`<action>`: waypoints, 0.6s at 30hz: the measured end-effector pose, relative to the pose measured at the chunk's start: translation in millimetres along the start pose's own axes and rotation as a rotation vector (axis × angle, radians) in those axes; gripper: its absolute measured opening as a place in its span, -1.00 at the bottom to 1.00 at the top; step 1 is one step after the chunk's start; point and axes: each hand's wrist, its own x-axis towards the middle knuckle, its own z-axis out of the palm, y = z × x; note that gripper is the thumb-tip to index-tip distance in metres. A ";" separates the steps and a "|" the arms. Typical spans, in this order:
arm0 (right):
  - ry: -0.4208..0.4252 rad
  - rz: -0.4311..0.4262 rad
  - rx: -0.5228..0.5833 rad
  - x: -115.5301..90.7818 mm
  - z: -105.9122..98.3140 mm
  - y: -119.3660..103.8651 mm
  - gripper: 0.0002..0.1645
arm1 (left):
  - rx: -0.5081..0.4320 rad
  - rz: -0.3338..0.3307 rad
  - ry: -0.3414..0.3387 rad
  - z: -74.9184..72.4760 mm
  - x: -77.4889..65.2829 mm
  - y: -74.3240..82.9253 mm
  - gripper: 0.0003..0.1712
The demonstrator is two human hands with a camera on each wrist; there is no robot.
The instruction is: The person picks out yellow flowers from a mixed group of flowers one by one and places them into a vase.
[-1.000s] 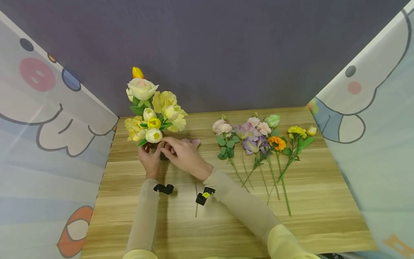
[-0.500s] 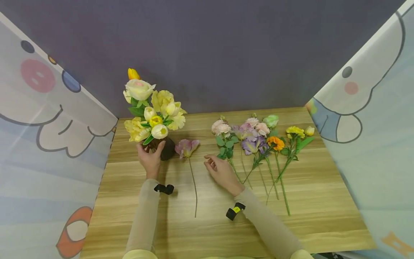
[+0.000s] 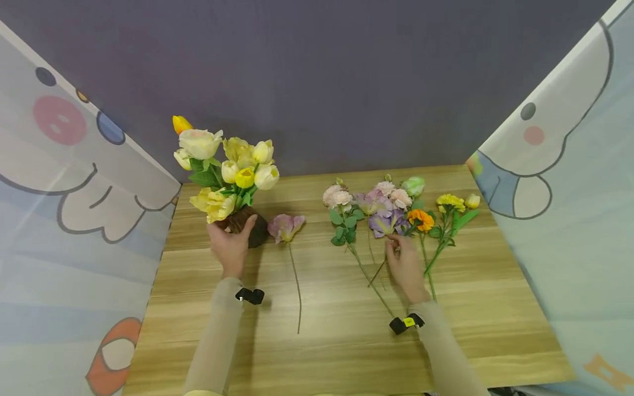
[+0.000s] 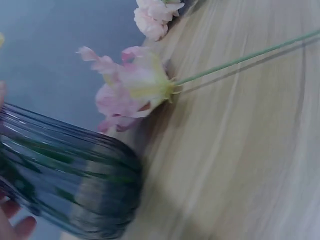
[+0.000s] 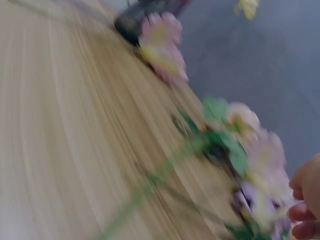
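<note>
My left hand [image 3: 229,247] grips the neck of a dark ribbed glass vase [image 3: 256,230], whose green stems show through its wall in the left wrist view. Yellow and white flowers [image 3: 233,170], tulips among them, fill the vase. Beside it lies a pink-purple flower [image 3: 286,227] on a long thin stem. Over on the right, my right hand [image 3: 407,267] reaches over several stems, fingertips just below a purple flower [image 3: 388,223]. Its fingers are loosely bent, with no flower plainly held, and the palm hides parts of the stems. Blur softens the right wrist view.
Pale pink flowers [image 3: 338,197] with green leaves lie left of the purple ones. An orange flower [image 3: 421,220], a yellow flower [image 3: 451,202] and a white tulip bud [image 3: 473,201] lie to the right. A dark wall [image 3: 317,82] rises behind the wooden table [image 3: 342,352].
My right hand has left the vase and moved right to the purple flowers. The vase's flowers have shifted and leaned left while my left hand stays on the vase.
</note>
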 end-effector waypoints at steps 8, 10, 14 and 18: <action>-0.021 0.272 -0.050 -10.2 -37.3 40.3 -0.54 | -0.255 0.121 -0.368 -19.0 15.5 1.3 -0.10; -0.031 0.329 -0.067 -12.3 -42.6 45.4 -0.50 | -0.248 0.103 -0.436 -23.8 17.4 1.0 -0.18; -0.061 0.371 -0.091 -13.6 -47.3 52.2 -0.44 | -0.213 0.077 -0.479 -30.7 20.4 1.3 -0.24; -0.071 0.385 -0.074 -11.9 -46.5 57.4 -0.46 | -0.214 0.085 -0.465 -33.3 22.1 1.9 -0.21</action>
